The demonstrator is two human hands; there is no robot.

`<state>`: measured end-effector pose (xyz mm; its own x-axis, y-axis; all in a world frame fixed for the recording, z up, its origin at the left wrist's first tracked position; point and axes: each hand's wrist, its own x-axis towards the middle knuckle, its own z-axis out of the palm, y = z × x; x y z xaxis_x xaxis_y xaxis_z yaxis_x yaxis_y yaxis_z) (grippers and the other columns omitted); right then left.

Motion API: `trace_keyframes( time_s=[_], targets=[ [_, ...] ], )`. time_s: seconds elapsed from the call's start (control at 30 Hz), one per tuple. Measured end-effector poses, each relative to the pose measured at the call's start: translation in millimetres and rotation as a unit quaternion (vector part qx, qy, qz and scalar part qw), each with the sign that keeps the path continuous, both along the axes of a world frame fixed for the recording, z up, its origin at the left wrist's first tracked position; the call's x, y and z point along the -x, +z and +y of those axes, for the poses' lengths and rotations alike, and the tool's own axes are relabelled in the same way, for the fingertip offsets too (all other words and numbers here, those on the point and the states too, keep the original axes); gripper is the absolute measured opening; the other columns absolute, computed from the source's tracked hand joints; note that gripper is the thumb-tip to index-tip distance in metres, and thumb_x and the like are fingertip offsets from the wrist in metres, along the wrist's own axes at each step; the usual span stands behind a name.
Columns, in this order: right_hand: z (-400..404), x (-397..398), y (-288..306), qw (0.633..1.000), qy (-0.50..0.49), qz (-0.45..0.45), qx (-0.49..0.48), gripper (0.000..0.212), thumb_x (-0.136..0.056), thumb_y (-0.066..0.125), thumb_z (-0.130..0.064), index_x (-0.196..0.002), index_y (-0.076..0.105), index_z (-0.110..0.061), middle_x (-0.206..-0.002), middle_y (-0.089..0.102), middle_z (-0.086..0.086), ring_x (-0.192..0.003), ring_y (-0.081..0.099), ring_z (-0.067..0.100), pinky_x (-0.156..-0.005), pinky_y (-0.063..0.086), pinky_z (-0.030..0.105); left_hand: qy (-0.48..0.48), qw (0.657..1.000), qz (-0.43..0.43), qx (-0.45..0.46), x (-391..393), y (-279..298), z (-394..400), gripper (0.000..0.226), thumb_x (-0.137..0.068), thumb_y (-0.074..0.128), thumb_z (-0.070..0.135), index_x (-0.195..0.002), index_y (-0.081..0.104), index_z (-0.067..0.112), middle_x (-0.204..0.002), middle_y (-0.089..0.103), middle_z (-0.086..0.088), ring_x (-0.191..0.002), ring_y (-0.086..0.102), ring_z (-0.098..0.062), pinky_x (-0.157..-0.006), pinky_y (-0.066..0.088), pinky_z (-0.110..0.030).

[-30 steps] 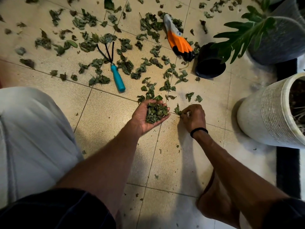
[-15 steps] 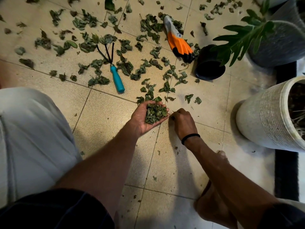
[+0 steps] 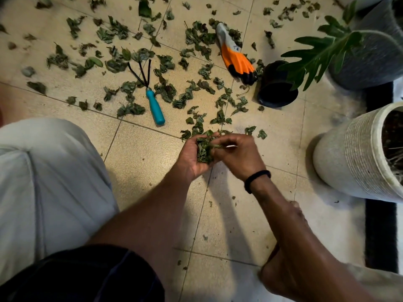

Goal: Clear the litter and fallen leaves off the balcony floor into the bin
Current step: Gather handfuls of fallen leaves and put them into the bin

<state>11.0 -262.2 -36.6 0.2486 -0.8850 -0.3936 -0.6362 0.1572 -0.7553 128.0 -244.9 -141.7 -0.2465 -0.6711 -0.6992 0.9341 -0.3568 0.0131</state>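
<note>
Your tiled floor is strewn with fallen leaves across its far half. A white ribbed planter stands at your right, a grey pot beyond it. A tipped black pot, an orange glove and a teal-handled hand rake lie among the leaves. Your left hand cups a wad of leaves; your right hand pinches leaves at that wad.

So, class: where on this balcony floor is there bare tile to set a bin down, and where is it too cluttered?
Bare tile lies below the left hand and right hand, holding a leaf bundle, beside the white planter; only crumbs there. Crowded: the leaf-strewn tiles around the hand rake, orange glove and tipped black pot.
</note>
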Motion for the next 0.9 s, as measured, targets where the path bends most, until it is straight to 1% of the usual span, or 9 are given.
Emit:
trace_keyframes(
  time_s=[0.07, 0.13, 0.27, 0.37, 0.47, 0.6, 0.73, 0.8, 0.9],
  targets=[
    [9.2, -20.2, 5.3, 0.995, 0.055, 0.071, 0.034, 0.026, -0.083, 0.079, -0.002, -0.105, 0.078, -0.018, -0.103, 0.073, -0.008, -0.096, 0.068, 0.009, -0.091, 0.056, 0.023, 0.020, 1.000, 0.009, -0.016, 2.3, 4.4, -3.2, 0.031, -0.100, 0.047, 0.019, -0.106, 0.071, -0.001, -0.096, 0.073, -0.019, -0.082, 0.074, -0.029, -0.072, 0.064, -0.039],
    [16.1, -31.9, 3.8, 0.983, 0.075, 0.133, 0.102, 0.031, -0.083, 0.075, 0.000, -0.106, 0.078, -0.020, -0.105, 0.076, 0.001, -0.096, 0.070, 0.014, -0.091, 0.058, 0.028, 0.025, 1.000, 0.011, -0.015, 3.5, 8.4, -6.3, 0.033, -0.101, 0.044, 0.019, -0.106, 0.070, -0.001, -0.095, 0.073, -0.018, -0.080, 0.075, -0.028, -0.073, 0.065, -0.038],
    [14.7, -26.2, 4.3, 0.980, 0.033, 0.139, 0.138, 0.035, -0.084, 0.074, -0.001, -0.112, 0.076, -0.021, -0.111, 0.075, 0.001, -0.097, 0.070, 0.014, -0.089, 0.060, 0.030, 0.021, 1.000, 0.010, -0.004, 0.8, 10.1, -5.9, 0.033, -0.102, 0.044, 0.020, -0.098, 0.071, 0.000, -0.087, 0.072, -0.017, -0.077, 0.073, -0.028, -0.069, 0.064, -0.038],
    [-1.5, -8.3, 4.6, 0.988, -0.032, 0.103, 0.112, 0.025, -0.092, 0.069, -0.006, -0.115, 0.075, -0.016, -0.111, 0.075, 0.000, -0.095, 0.070, 0.012, -0.085, 0.060, 0.027, 0.015, 1.000, 0.017, 0.014, -3.6, 4.6, -1.6, 0.029, -0.100, 0.046, 0.022, -0.102, 0.069, 0.004, -0.097, 0.070, -0.016, -0.090, 0.071, -0.030, -0.083, 0.062, -0.045],
    [-34.7, 23.8, -18.4, 0.980, -0.091, 0.132, 0.120, 0.023, -0.093, 0.066, -0.006, -0.113, 0.075, -0.014, -0.105, 0.076, 0.003, -0.091, 0.072, 0.016, -0.087, 0.061, 0.034, 0.010, 0.999, 0.036, 0.037, -6.8, -1.0, 1.8, 0.026, -0.098, 0.048, 0.021, -0.103, 0.068, 0.007, -0.105, 0.069, -0.015, -0.107, 0.066, -0.032, -0.103, 0.052, -0.053],
    [-82.8, 69.0, -58.1, 0.960, -0.078, 0.249, 0.098, 0.042, -0.090, 0.074, -0.021, -0.130, 0.066, -0.016, -0.127, 0.064, 0.014, -0.113, 0.064, 0.031, -0.100, 0.052, 0.037, 0.001, 0.998, 0.041, 0.056, -13.1, -7.3, 8.6, 0.024, -0.096, 0.051, 0.022, -0.104, 0.068, 0.008, -0.107, 0.067, -0.013, -0.108, 0.065, -0.031, -0.107, 0.049, -0.054],
    [-98.9, 84.1, -87.6, 0.945, -0.020, 0.325, 0.022, 0.066, -0.091, 0.069, -0.046, -0.148, 0.043, -0.025, -0.146, 0.037, 0.018, -0.133, 0.037, 0.044, -0.110, 0.039, 0.051, 0.017, 0.997, 0.048, 0.051, -16.9, -8.5, 18.3, 0.026, -0.097, 0.050, 0.020, -0.102, 0.070, 0.004, -0.108, 0.067, -0.016, -0.108, 0.065, -0.033, -0.102, 0.052, -0.055],
    [-97.5, 81.2, -98.0, 0.939, 0.020, 0.340, 0.047, 0.057, -0.094, 0.064, -0.047, -0.144, 0.046, -0.027, -0.143, 0.037, 0.019, -0.130, 0.035, 0.045, -0.106, 0.039, 0.051, 0.024, 0.998, 0.051, 0.041, -18.3, -7.5, 21.8, 0.027, -0.098, 0.050, 0.020, -0.099, 0.072, 0.003, -0.107, 0.068, -0.017, -0.107, 0.066, -0.033, -0.100, 0.053, -0.055],
    [-93.6, 70.5, -108.7, 0.928, 0.089, 0.335, 0.138, 0.032, -0.100, 0.058, -0.024, -0.130, 0.064, -0.015, -0.130, 0.049, 0.021, -0.117, 0.047, 0.045, -0.100, 0.044, 0.046, 0.031, 0.998, 0.046, 0.040, -20.8, -6.6, 21.6, 0.025, -0.097, 0.051, 0.020, -0.103, 0.070, 0.005, -0.109, 0.068, -0.016, -0.109, 0.066, -0.033, -0.102, 0.053, -0.053]
  ],
)
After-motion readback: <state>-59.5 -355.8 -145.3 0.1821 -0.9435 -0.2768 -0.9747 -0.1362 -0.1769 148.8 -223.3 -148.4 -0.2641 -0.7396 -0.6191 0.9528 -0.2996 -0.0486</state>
